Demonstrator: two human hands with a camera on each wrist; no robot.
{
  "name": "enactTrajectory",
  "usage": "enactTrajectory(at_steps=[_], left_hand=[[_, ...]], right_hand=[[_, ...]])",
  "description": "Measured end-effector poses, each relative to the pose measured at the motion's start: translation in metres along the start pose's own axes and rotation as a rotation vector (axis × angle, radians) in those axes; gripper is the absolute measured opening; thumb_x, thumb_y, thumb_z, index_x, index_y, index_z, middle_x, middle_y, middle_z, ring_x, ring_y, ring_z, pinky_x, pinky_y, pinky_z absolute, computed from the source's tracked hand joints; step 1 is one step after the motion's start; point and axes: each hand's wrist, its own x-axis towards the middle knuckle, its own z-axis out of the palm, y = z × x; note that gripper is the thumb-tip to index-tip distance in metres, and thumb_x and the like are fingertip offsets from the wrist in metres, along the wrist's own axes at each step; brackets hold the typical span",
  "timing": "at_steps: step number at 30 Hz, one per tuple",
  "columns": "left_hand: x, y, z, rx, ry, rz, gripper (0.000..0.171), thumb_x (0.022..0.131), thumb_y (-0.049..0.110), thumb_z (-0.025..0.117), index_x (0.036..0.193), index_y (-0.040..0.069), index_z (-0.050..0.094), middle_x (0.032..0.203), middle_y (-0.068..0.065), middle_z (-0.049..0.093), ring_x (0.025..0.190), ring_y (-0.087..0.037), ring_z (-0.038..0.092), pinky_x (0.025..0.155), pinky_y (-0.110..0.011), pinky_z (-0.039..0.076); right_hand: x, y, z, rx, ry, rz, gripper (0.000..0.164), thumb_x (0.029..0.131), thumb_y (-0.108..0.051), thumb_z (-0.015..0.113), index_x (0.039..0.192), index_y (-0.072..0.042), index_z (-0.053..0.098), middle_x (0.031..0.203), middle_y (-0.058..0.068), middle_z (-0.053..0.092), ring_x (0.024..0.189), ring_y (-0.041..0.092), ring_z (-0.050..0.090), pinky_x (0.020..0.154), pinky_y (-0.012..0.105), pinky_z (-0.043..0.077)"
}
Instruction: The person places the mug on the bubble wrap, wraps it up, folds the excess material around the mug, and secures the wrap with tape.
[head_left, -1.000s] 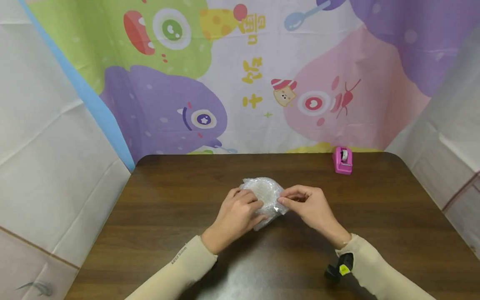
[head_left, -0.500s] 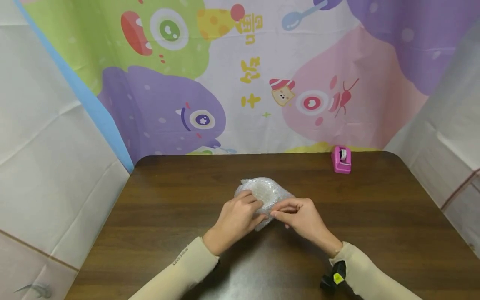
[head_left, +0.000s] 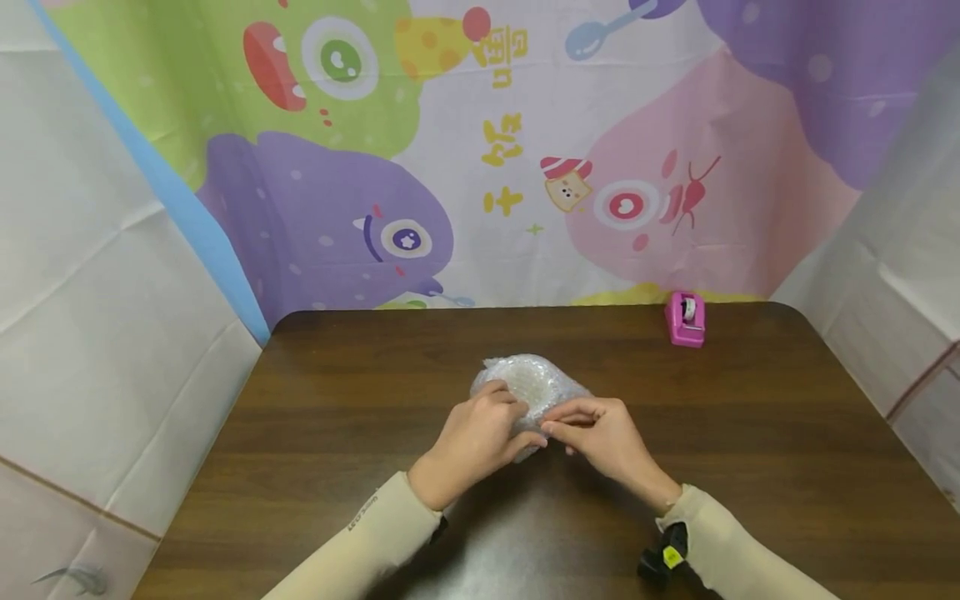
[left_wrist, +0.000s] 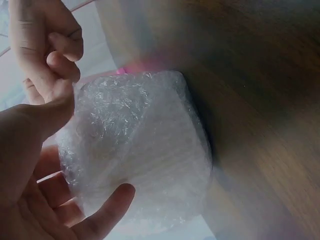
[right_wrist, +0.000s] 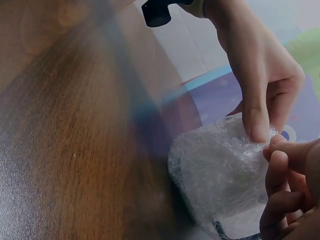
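A bundle in clear bubble wrap (head_left: pixel 534 383), with a pale round top, stands on the table in the head view. What is inside is hidden by the wrap. My left hand (head_left: pixel 480 433) grips its left and near side, with fingertips on the top and the thumb on the front. In the left wrist view, the fingers spread along the wrapped side (left_wrist: pixel 150 145). My right hand (head_left: pixel 600 433) pinches the wrap's edge at the near right of the top. Its fingertips (right_wrist: pixel 276 142) meet the left thumb (right_wrist: pixel 257 125) there in the right wrist view.
A pink tape dispenser (head_left: pixel 686 319) with a roll of tape stands at the back right of the dark wooden table (head_left: pixel 337 392). Behind the table hangs a cartoon-printed curtain (head_left: pixel 510 267). A black wrist camera (head_left: pixel 663 557) is strapped to the right wrist.
My right hand has moved left and nearer, bringing the wrap's edge across the bundle's near side. The left thumb has slid right to meet the right fingertips.
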Motion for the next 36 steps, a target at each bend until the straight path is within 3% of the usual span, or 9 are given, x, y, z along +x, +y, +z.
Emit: enactTrajectory(at_steps=[4, 7, 10, 15, 23, 27, 36], left_hand=[[-0.001, 0.001, 0.002, 0.021, 0.022, -0.026, 0.030, 0.087, 0.047, 0.080, 0.083, 0.017, 0.075, 0.080, 0.004, 0.070, 0.088, -0.015, 0.061, 0.062, -0.030, 0.061], [-0.001, 0.001, 0.003, 0.003, 0.034, -0.026, 0.030, 0.086, 0.046, 0.080, 0.081, 0.017, 0.074, 0.078, 0.005, 0.069, 0.087, -0.014, 0.061, 0.061, -0.029, 0.060], [-0.001, 0.000, 0.004, -0.004, 0.051, -0.015, 0.030, 0.085, 0.045, 0.081, 0.078, 0.017, 0.072, 0.076, 0.005, 0.068, 0.085, -0.014, 0.061, 0.060, -0.029, 0.060], [0.001, -0.002, 0.005, 0.019, 0.061, 0.008, 0.030, 0.084, 0.044, 0.083, 0.078, 0.015, 0.073, 0.076, 0.004, 0.068, 0.085, -0.015, 0.062, 0.063, -0.027, 0.060], [0.002, -0.003, 0.004, 0.022, 0.037, 0.017, 0.031, 0.084, 0.045, 0.081, 0.079, 0.015, 0.074, 0.076, 0.003, 0.069, 0.085, -0.015, 0.061, 0.064, -0.026, 0.060], [0.003, -0.003, 0.005, 0.025, 0.039, 0.022, 0.031, 0.086, 0.044, 0.081, 0.080, 0.014, 0.075, 0.077, 0.002, 0.070, 0.085, -0.015, 0.061, 0.065, -0.028, 0.060], [0.004, -0.003, 0.009, 0.035, 0.050, 0.033, 0.031, 0.087, 0.043, 0.081, 0.079, 0.014, 0.074, 0.078, 0.001, 0.070, 0.087, -0.016, 0.062, 0.065, -0.028, 0.060]], right_hand=[[-0.001, 0.000, 0.002, 0.025, -0.010, -0.021, 0.012, 0.087, -0.010, 0.082, 0.096, -0.002, 0.080, 0.089, 0.014, 0.078, 0.063, 0.014, 0.069, 0.055, 0.027, 0.059], [-0.005, -0.001, 0.003, -0.022, -0.006, -0.071, 0.009, 0.089, -0.012, 0.080, 0.096, -0.007, 0.080, 0.089, 0.010, 0.078, 0.065, 0.014, 0.070, 0.056, 0.028, 0.059], [-0.009, -0.003, 0.002, -0.132, 0.037, -0.183, 0.006, 0.090, -0.013, 0.080, 0.096, -0.014, 0.081, 0.089, 0.002, 0.077, 0.063, 0.009, 0.066, 0.056, 0.026, 0.058], [-0.011, -0.005, -0.001, -0.303, 0.162, -0.385, 0.011, 0.086, -0.005, 0.082, 0.092, -0.014, 0.083, 0.088, -0.005, 0.072, 0.071, 0.007, 0.061, 0.059, 0.025, 0.054], [-0.007, -0.001, -0.008, -0.410, 0.164, -0.560, 0.011, 0.084, -0.004, 0.083, 0.094, -0.009, 0.082, 0.095, 0.001, 0.076, 0.093, 0.017, 0.067, 0.081, 0.013, 0.052], [-0.004, 0.003, -0.011, -0.422, 0.157, -0.577, 0.011, 0.085, -0.004, 0.082, 0.095, -0.009, 0.081, 0.091, -0.002, 0.077, 0.093, 0.017, 0.069, 0.084, 0.013, 0.054], [-0.002, 0.010, -0.014, -0.421, 0.162, -0.541, 0.014, 0.085, 0.001, 0.080, 0.096, -0.008, 0.080, 0.091, 0.001, 0.075, 0.084, 0.012, 0.070, 0.063, 0.030, 0.060]])
